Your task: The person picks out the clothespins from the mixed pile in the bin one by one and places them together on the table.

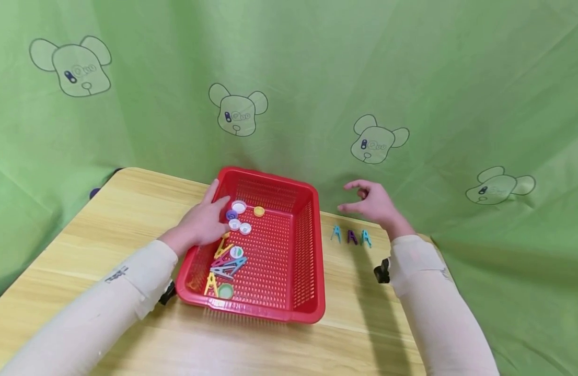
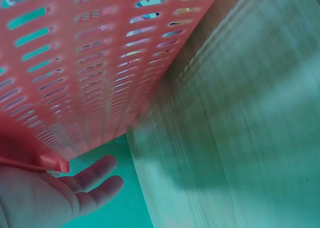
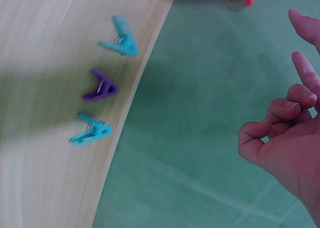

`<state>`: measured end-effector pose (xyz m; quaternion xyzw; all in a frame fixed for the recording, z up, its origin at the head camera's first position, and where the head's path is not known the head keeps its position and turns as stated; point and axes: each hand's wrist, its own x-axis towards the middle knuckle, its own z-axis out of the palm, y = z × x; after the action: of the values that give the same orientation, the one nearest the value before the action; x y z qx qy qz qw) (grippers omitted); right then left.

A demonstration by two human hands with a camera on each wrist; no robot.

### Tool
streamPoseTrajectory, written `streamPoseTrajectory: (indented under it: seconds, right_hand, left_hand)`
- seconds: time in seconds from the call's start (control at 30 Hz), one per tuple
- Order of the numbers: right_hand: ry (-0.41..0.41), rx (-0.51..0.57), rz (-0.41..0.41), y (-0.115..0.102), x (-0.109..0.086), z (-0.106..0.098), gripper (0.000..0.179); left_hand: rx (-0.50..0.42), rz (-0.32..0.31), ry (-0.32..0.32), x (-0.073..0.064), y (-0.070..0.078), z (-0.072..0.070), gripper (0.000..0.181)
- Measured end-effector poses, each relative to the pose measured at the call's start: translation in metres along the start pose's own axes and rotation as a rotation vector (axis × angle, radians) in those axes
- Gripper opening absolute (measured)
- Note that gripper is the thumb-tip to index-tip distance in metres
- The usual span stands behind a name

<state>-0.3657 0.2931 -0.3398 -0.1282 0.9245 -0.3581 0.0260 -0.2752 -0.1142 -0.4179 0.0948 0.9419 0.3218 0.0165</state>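
My left hand point(image 1: 205, 222) rests over the left rim of a red plastic basket point(image 1: 309, 308). Some of its fingers point(image 2: 97, 173) extend along the outside of the slotted wall, while others reach over the inside. Toward the basket's left side lie white caps point(image 1: 245, 228), a purple cap point(image 1: 231, 214), a yellow cap point(image 1: 259, 211), a green cap point(image 1: 226, 291) and several clothespins point(image 1: 221, 272). In the air above the table's far edge is my right hand point(image 1: 371, 201), holding nothing. Its thumb and forefinger are spread apart, its other fingers bent in.
On the wooden table point(image 1: 129, 209), right of the basket, two blue clothespins point(image 3: 122, 38) and a purple clothespin point(image 3: 101, 86) form a row near the far edge. A green curtain point(image 1: 298, 68) with printed mouse faces hangs behind the table and at its sides.
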Motion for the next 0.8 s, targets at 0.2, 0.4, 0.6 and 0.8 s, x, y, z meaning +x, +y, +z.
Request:
streamPoseTrajectory:
  seconds: [0.2, 0.4, 0.6, 0.8]
  right_hand:
    - [-0.029, -0.002, -0.033, -0.028, -0.002, 0.005, 0.056]
    - [-0.027, -0.010, -0.088, -0.036, 0.005, 0.018, 0.054]
    - [-0.042, 0.000, -0.116, -0.053, 0.008, 0.029, 0.051]
    - [-0.078, 0.000, -0.148, -0.070, 0.011, 0.040, 0.052]
  left_hand:
    - [-0.003, 0.002, -0.002, 0.000, 0.000, 0.000, 0.077]
    - [-0.011, 0.000, -0.003, -0.001, 0.001, 0.000, 0.077]
    - [-0.001, -0.008, -0.014, -0.002, 0.001, 0.000, 0.077]
    - [-0.002, -0.007, -0.007, -0.001, 0.001, 0.000, 0.077]
